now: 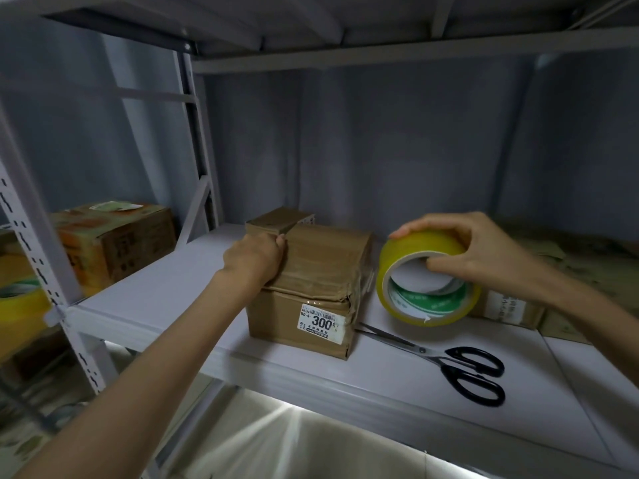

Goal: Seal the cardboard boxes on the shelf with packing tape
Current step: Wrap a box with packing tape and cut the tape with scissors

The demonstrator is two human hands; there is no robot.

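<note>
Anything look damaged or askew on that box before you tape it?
Yes. The brown cardboard box has a crumpled, torn front-right corner, and its rear-left flap stands raised instead of flat. The left hand rests on its top; the right hand grips the yellow tape roll.

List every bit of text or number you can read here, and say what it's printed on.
"300": large digits on the white label on the front of the cardboard box.
"90-4-": same label, left of the 300.
Barcode and small characters on that label: too small to read.
Print on the tape roll core and the other boxes: blurred.
</note>
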